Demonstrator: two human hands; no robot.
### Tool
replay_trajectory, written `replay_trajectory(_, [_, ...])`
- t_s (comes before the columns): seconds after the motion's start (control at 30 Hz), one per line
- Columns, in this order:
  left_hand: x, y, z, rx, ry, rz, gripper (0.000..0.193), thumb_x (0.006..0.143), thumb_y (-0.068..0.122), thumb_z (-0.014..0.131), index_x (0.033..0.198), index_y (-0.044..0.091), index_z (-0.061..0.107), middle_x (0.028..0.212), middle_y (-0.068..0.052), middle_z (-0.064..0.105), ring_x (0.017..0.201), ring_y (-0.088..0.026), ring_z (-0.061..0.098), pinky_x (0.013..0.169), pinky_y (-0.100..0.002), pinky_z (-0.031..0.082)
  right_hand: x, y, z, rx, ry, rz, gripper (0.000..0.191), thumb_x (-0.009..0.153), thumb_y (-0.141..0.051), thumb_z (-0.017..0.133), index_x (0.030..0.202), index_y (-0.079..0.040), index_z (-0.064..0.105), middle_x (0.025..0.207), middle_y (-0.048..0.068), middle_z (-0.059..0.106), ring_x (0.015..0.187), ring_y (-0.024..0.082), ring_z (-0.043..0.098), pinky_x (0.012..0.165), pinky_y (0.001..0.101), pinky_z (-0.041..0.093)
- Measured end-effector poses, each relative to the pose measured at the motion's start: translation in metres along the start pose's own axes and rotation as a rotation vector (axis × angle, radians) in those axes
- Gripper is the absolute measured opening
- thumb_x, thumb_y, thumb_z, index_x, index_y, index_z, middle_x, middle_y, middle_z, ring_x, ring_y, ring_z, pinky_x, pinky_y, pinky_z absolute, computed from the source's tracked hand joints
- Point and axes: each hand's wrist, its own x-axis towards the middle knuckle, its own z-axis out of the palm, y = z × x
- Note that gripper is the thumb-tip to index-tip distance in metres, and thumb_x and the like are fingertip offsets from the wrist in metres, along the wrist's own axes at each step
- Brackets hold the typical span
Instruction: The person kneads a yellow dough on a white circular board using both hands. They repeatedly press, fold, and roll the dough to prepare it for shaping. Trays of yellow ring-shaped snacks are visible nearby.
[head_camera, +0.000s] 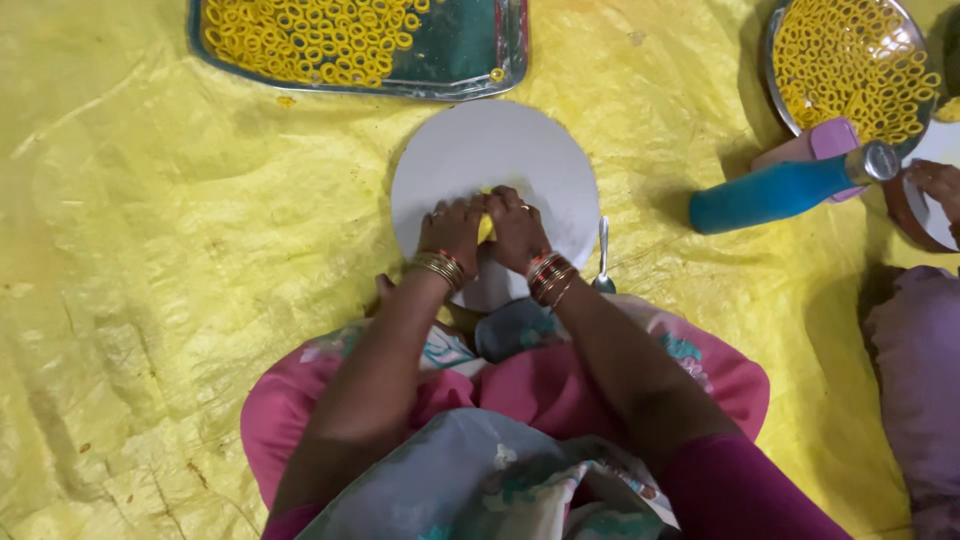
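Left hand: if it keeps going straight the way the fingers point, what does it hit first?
The left hand points up-frame across the white round board; past its far rim, probably the steel tray of yellow rings.

Both the left hand (452, 228) and the right hand (517, 226) press together on yellow dough (487, 226) over a round white board (495, 150). A steel tray (480, 55) of yellow dough rings (305, 40) lies beyond, on the yellow sheet (150, 250).

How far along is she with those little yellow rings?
Done: many yellow rings fill most of the steel tray, more in the round dish. In hand: left hand and right hand press yellow dough on the white board. Left: the tray's bare corner.
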Motion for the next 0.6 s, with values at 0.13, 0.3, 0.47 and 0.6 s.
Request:
replay_trajectory(0.13, [0.002, -0.001, 0.021, 0.045, 0.086, -0.017, 0.112, 0.072, 0.033, 0.089, 0.159, 0.011, 0.023, 0.16, -0.017, 0.034, 0.15, -0.043, 0.028, 0.12, -0.058, 0.026, 0.004, 0.021, -0.008, 0.287, -0.256, 0.053, 0.104, 0.068, -0.029, 0.088, 0.156, -0.016, 0.035, 0.156, 0.017, 0.042, 0.145, 0.044, 0.022, 0.109, 0.0627, 0.024])
replay_trajectory(0.3, [0.008, -0.001, 0.043, 0.289, 0.394, 0.039, 0.098, 0.077, 0.03, 0.085, 0.156, 0.01, 0.032, 0.161, -0.015, 0.034, 0.148, -0.046, 0.027, 0.116, -0.063, 0.027, 0.001, 0.027, 0.007, 0.136, -0.119, -0.041, 0.09, 0.077, -0.031, 0.079, 0.154, -0.01, 0.039, 0.148, 0.018, 0.052, 0.138, 0.043, 0.044, 0.111, 0.0552, 0.039])
replay_trajectory(0.47, [0.017, -0.01, 0.041, 0.092, 0.323, 0.056, 0.103, 0.066, 0.039, 0.089, 0.151, 0.01, 0.038, 0.154, -0.018, 0.038, 0.143, -0.045, 0.031, 0.112, -0.063, 0.029, 0.006, 0.026, 0.01, 0.046, -0.164, 0.033, 0.079, 0.077, -0.036, 0.083, 0.142, -0.011, 0.046, 0.137, 0.015, 0.056, 0.127, 0.039, 0.053, 0.104, 0.0563, 0.037])
replay_trajectory(0.6, [0.022, -0.011, 0.04, -0.015, 0.282, -0.024, 0.076, 0.072, 0.036, 0.085, 0.137, 0.012, 0.055, 0.13, -0.012, 0.059, 0.126, -0.036, 0.056, 0.106, -0.054, 0.043, 0.012, 0.029, 0.009, 0.084, -0.093, -0.024, 0.072, 0.077, -0.032, 0.079, 0.141, -0.014, 0.05, 0.138, 0.013, 0.058, 0.126, 0.038, 0.054, 0.101, 0.0571, 0.037])
